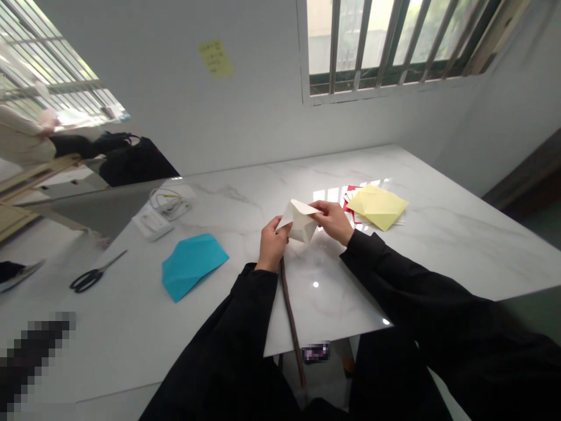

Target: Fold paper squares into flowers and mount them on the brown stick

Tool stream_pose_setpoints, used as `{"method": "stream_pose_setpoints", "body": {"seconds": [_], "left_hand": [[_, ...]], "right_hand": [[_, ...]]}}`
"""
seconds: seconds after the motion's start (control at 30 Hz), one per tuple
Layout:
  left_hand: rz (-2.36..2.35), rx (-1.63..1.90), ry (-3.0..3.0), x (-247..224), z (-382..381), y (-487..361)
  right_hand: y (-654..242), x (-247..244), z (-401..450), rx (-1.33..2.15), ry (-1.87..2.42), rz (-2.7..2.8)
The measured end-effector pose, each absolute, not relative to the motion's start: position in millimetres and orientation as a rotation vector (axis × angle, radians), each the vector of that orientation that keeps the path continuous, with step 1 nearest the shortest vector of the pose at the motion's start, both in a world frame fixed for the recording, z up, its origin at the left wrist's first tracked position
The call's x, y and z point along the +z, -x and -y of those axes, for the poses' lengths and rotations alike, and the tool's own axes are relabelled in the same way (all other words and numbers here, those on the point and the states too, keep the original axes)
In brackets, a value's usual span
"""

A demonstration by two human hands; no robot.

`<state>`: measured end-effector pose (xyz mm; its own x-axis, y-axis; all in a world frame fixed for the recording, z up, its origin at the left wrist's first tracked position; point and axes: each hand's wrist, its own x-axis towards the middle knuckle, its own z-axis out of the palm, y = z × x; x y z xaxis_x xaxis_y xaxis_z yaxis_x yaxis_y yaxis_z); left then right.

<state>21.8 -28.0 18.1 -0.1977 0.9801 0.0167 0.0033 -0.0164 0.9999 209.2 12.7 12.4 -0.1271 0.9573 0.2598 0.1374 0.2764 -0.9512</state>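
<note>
One folded white paper form (300, 222) is held above the marble table (456, 245) between both hands, its long axis running left to right; the left hand (272, 244) and right hand (332, 221) each grip one end. A folded yellow paper (377, 206) lies far right, nearer the right hand, with a blue folded paper (191, 266) and black-handled scissors (90, 275) to the left.

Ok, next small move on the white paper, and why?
Probably press its raised flap flat along the crease: the white folded paper is pinched in the air between the left hand and right hand, and that flap stands loose, unlike the flat-lying blue folded paper.
</note>
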Motion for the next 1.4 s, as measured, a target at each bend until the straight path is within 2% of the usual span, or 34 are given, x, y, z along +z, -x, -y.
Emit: {"method": "stream_pose_setpoints", "body": {"seconds": [0.23, 0.47, 0.6, 0.77, 0.93, 1.07, 1.17, 1.4], "left_hand": [[-1.308, 1.369, -1.017, 16, 22, -19], [-1.252, 1.537, -0.904, 15, 14, -15], [-1.335, 1.587, -0.89, 9, 9, -8], [-1.548, 1.635, -1.212, 3, 4, 1], [-1.723, 1.674, -1.411, 9, 10, -2], [-1.695, 1.746, -1.412, 18, 17, -8], [-1.639, 1.813, -1.46, 21, 22, -10], [-1.496, 1.708, -1.489, 27, 33, -16]], "right_hand": [[-216, 15, -20, 1.321, 1.021, 1.074], [-211, 11, -12, 1.592, 0.962, 1.114], [-209, 10, -11, 1.616, 0.913, 1.101], [-210, 8, -14, 1.511, 0.97, 1.16], [-209, 6, -13, 1.209, 1.041, 1.474], [-207, 9, -6, 0.87, 1.05, 1.704], [-203, 12, 2, 0.826, 1.006, 1.823], [-195, 18, 9, 0.701, 1.074, 1.558]]}}
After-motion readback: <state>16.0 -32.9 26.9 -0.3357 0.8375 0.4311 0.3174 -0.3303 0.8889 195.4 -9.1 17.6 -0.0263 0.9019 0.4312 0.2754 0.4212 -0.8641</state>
